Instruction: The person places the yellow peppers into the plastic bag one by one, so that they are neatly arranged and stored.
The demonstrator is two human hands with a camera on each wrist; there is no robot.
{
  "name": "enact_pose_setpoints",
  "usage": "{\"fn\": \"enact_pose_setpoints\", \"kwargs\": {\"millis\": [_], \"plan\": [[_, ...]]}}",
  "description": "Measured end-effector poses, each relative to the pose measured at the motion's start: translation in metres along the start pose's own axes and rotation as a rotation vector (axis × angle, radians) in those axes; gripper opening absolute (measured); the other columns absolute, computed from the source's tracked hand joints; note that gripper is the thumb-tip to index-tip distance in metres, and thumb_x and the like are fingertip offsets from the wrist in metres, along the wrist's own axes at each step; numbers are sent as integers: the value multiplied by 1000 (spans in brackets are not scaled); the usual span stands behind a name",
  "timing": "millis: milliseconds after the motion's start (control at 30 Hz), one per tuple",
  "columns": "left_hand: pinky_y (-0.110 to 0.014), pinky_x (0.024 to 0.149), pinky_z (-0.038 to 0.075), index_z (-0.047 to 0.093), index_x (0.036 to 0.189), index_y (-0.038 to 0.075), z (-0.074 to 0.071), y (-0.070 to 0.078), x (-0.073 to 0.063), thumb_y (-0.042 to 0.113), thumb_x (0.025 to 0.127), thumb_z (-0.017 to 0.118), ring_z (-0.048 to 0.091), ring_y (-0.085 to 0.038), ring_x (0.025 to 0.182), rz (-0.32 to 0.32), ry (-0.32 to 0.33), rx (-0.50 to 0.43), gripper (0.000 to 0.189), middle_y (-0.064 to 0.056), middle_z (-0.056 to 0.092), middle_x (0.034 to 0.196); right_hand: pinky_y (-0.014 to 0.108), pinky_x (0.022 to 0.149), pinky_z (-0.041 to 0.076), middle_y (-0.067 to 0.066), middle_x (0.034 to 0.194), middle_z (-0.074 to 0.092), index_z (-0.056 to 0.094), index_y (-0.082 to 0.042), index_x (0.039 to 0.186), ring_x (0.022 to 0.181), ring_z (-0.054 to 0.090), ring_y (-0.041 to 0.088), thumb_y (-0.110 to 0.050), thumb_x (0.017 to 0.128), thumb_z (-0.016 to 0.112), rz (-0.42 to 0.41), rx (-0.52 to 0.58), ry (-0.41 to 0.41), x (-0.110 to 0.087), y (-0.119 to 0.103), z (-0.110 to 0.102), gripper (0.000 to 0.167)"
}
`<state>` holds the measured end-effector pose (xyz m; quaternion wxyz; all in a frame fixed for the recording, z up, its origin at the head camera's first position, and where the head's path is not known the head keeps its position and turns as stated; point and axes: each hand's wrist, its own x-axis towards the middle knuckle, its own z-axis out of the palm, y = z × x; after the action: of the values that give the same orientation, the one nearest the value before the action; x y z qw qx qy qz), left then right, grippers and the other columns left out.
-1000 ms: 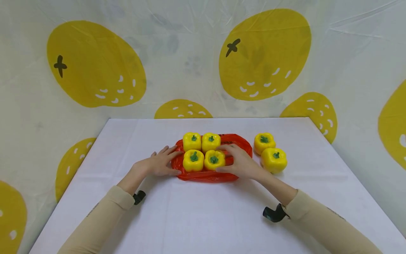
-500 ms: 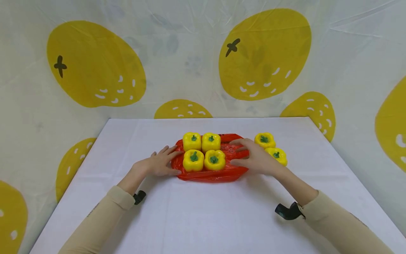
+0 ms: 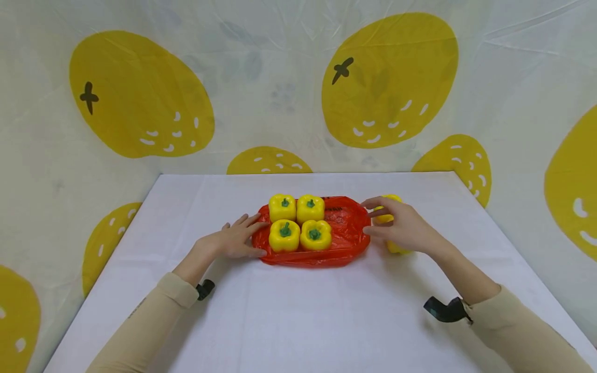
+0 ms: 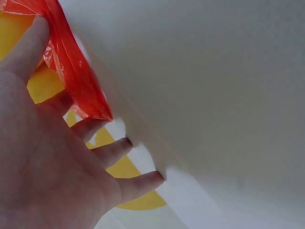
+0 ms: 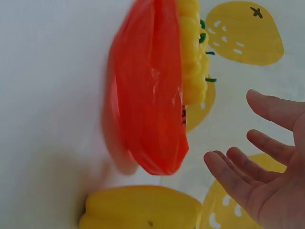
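Note:
On the table lies a red plastic bag (image 3: 345, 223) with its top laid open. Several yellow bell peppers (image 3: 284, 238) with green stems stand close together in its left part. At the bag's left edge is my left hand (image 3: 233, 241), its fingers spread and touching the red plastic (image 4: 71, 67). My right hand (image 3: 404, 226) is held past the bag's right end with nothing in its grasp, fingers apart. It partly covers two loose bell peppers, a back one (image 3: 392, 199) and a front one (image 3: 396, 247). One loose pepper (image 5: 143, 210) shows beside the bag in the right wrist view.
A white cloth covers the table (image 3: 298, 316). Behind and around it hangs a pale curtain (image 3: 275, 67) printed with large yellow fruit. Black wrist mounts (image 3: 445, 310) stick out below both sleeves.
My right hand has moved right, away from the peppers in the bag to over the loose ones, and holds nothing. My left hand and the bagged peppers have stayed in place.

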<state>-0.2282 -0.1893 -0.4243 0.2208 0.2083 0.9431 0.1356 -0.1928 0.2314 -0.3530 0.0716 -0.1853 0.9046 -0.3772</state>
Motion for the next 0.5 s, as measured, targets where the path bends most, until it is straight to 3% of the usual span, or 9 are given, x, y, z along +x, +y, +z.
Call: {"fn": "enact_pose_setpoints", "kwargs": {"millis": [233,367,500], "plan": [[-77,112,10,29,163,24,1,-1,0,62,90,68,5,-44,154,2,2,-4,91,-10,11,171,48,96,55,12,130,65,62,-7,133,123,60,35,-24,93,78,-17,-6,29,-10,10,-18,46],[-77,113,10,29,163,24,1,-1,0,62,90,68,5,-43,154,2,3,-3,92,-10,12,171,29,94,55,13,130,65,61,-5,134,124,59,33,-25,95,77,-4,-13,49,-16,21,-28,47],[-78,112,10,30,163,24,2,-1,0,62,90,68,6,-44,154,5,8,1,91,-10,12,171,11,88,48,17,134,62,59,-2,137,125,57,37,-23,97,75,11,-7,69,-22,33,-36,48]]}}
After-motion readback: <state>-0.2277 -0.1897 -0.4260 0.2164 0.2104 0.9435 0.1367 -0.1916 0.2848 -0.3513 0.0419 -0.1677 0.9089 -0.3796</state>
